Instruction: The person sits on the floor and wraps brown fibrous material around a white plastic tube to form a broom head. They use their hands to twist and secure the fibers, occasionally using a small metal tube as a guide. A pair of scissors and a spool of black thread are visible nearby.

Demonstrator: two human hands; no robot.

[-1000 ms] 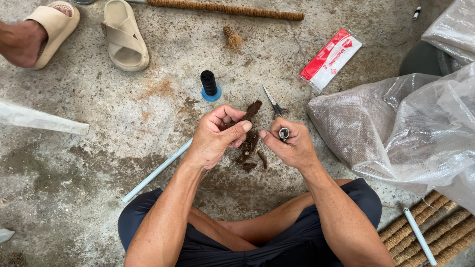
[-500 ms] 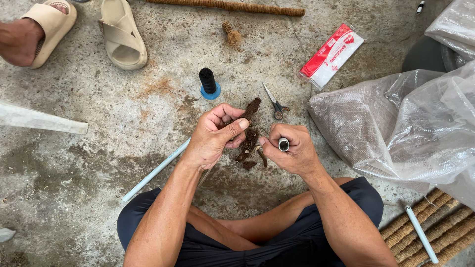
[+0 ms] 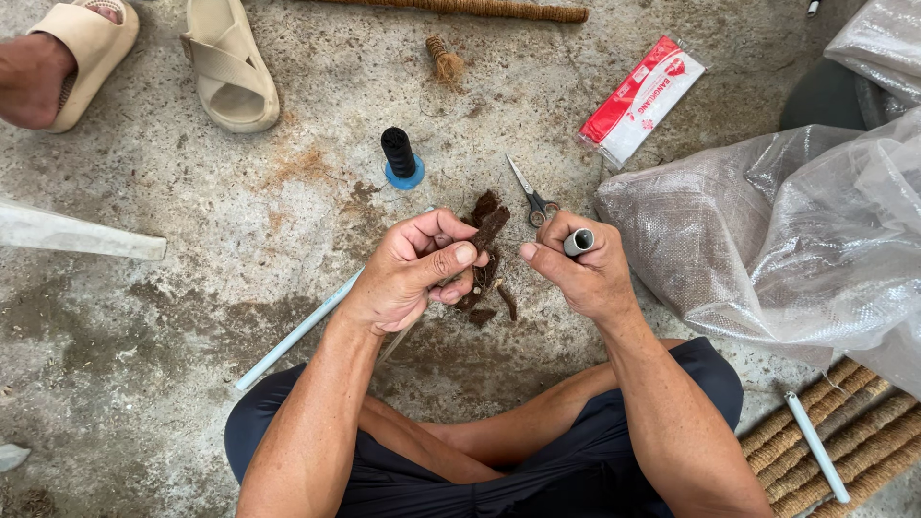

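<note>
A clear plastic sack (image 3: 767,240) bulges on the concrete floor (image 3: 192,288) at the right. The left hand (image 3: 413,269) is curled shut around a thin white rod (image 3: 297,331) and dark brown fibre strips (image 3: 487,230); the right hand (image 3: 580,269) is closed on a small grey tube (image 3: 578,242). Just beyond the hands lie small scissors (image 3: 532,197) and a black thread spool (image 3: 399,158).

I have one view only, from the head camera, looking almost straight down past my crossed legs at the concrete floor (image 3: 192,288). It sits close, with my left hand (image 3: 413,273) and right hand (image 3: 580,269) mid-frame; the top edge reaches the sandals (image 3: 225,67) beyond.
</note>
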